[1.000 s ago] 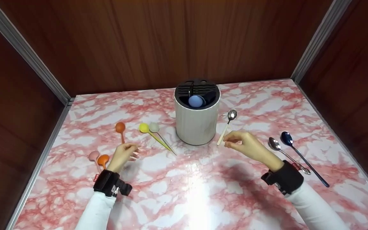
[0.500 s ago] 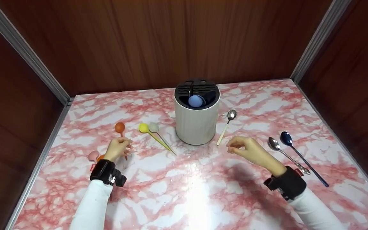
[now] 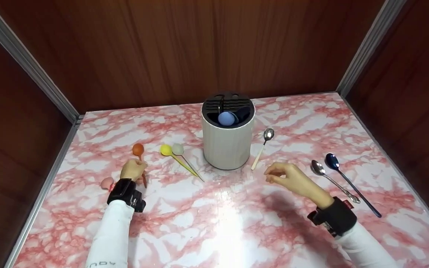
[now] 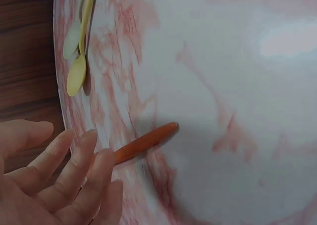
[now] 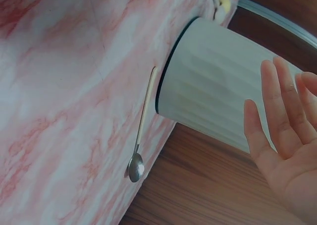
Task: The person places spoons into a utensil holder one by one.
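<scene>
My left hand point(image 3: 132, 170) is over a dark orange spoon point(image 3: 138, 149) lying on the left of the table. Its fingers are loosely bent; in the left wrist view they overlap the orange handle point(image 4: 146, 143), with the thumb apart from it. My right hand point(image 3: 292, 180) hovers right of centre with nothing in it, fingers relaxed. Nearest to it lies a spoon with a cream handle point(image 3: 258, 158) and a shiny metal bowl. Beyond, a white cylindrical utensil holder point(image 3: 226, 149) with a black top carries a light blue spoon point(image 3: 226, 118) and other dark pieces.
Yellow point(image 3: 166, 150) and pale grey point(image 3: 177, 149) spoons lie between my left hand and the holder. A pink spoon point(image 3: 107, 183) shows beside my left wrist. A silver spoon point(image 3: 317, 167) and a dark blue spoon point(image 3: 332, 160) lie at right. Wooden panels point(image 3: 214, 48) enclose the table.
My left hand has moved forward and slightly left, over the dark orange spoon, and the second orange spoon is now hidden. My right hand has drawn back slightly from the cream-handled spoon.
</scene>
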Demonstrator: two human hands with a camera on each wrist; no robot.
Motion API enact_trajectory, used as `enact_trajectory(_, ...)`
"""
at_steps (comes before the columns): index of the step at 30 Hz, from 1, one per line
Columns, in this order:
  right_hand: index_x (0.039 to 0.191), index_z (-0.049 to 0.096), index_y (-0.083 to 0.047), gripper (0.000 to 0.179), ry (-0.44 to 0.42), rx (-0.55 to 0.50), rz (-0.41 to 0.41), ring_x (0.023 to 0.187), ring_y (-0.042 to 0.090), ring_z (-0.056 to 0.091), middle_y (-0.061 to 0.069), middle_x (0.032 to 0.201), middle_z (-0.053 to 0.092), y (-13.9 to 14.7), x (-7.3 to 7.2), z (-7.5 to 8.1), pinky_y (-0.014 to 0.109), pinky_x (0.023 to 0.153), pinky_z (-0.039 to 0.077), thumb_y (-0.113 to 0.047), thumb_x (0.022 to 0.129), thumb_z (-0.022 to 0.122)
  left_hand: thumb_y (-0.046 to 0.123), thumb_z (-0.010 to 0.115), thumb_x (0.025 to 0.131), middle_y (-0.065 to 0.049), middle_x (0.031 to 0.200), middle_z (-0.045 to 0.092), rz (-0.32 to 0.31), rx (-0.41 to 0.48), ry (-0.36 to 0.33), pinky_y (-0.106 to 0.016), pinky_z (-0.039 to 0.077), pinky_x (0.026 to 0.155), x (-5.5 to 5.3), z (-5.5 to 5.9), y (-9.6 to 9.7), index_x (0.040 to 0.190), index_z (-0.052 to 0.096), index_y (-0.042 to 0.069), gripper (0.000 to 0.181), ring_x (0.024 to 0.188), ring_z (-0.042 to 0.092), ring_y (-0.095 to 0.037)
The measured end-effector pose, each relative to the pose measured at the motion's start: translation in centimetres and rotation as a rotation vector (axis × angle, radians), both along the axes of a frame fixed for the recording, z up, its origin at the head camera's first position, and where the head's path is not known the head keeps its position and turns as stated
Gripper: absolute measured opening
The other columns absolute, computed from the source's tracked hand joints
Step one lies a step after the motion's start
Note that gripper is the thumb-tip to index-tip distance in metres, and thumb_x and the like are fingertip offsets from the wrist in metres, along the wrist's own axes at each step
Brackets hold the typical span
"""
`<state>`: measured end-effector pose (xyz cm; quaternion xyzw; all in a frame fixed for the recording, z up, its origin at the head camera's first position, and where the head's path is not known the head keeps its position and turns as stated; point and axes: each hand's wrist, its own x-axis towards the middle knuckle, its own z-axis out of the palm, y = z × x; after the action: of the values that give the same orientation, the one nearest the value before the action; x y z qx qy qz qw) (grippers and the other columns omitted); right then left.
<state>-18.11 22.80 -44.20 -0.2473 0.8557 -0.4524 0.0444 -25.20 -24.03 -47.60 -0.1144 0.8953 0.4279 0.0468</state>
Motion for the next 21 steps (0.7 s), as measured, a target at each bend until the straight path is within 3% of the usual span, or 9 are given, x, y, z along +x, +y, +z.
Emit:
enact_trajectory(4,0.099,0.067,0.006,0.011,0.0,0.002,-0.006,0.092,0.031,0.067,0.015,0.095,0.069,0.3,0.0,-0.1,0.032,0.081,0.054,-0.001,0.091,0.063,0.011,0.052,0.085,-0.006,0.067,0.06,-0.01,-0.098,0.022,-0.025,0.042,0.057,-0.4,0.0,0.0,0.092,0.067,-0.009,0.026,0.055,0.05,-0.014)
enact_trajectory(7,0.1,0.067,0.006,0.012,-0.005,0.001,-0.014,0.092,0.03,0.067,0.015,0.095,0.069,0.6,0.0,-0.3,0.031,0.081,0.054,0.0,0.091,0.063,0.013,0.052,0.086,-0.009,0.07,0.061,-0.003,-0.154,0.025,-0.034,0.045,0.066,-0.5,-0.1,0.1,0.088,0.066,-0.007,0.024,0.068,0.056,-0.025)
enact_trajectory(12,0.1,0.066,0.008,0.012,-0.008,-0.002,-0.007,0.088,0.029,0.067,0.016,0.094,0.068,1.0,0.0,-0.5,0.028,0.08,0.054,0.002,0.09,0.063,0.015,0.052,0.089,-0.025,0.1,0.065,0.034,-0.217,-0.01,-0.047,0.048,0.082,-0.7,-0.3,0.0,0.098,0.065,-0.008,0.028,0.095,0.06,-0.041)
enact_trajectory(15,0.1,0.066,0.008,0.012,-0.011,-0.009,-0.007,0.087,0.028,0.068,0.016,0.094,0.068,1.1,0.0,-0.7,0.028,0.08,0.054,0.002,0.09,0.063,0.013,0.053,0.087,-0.024,0.094,0.066,0.043,-0.206,-0.009,-0.045,0.048,0.078,-0.8,-0.7,-0.4,0.093,0.065,-0.009,0.026,0.09,0.06,-0.041)
enact_trajectory(18,0.1,0.066,0.007,0.011,-0.018,-0.011,-0.014,0.086,0.025,0.068,0.015,0.092,0.069,1.1,0.0,-0.9,0.027,0.079,0.054,0.0,0.091,0.063,0.01,0.055,0.083,-0.015,0.073,0.062,0.043,-0.174,-0.002,-0.036,0.045,0.067,-1.0,-1.3,-0.8,0.082,0.065,-0.008,0.02,0.075,0.057,-0.033)
enact_trajectory(21,0.1,0.066,0.007,0.012,-0.026,-0.016,-0.015,0.086,0.024,0.068,0.014,0.09,0.069,1.2,0.1,-1.1,0.026,0.079,0.054,0.0,0.092,0.062,0.008,0.057,0.081,-0.007,0.065,0.058,0.046,-0.154,-0.004,-0.031,0.041,0.06,-1.1,-1.7,-1.2,0.078,0.064,-0.006,0.017,0.067,0.054,-0.027)
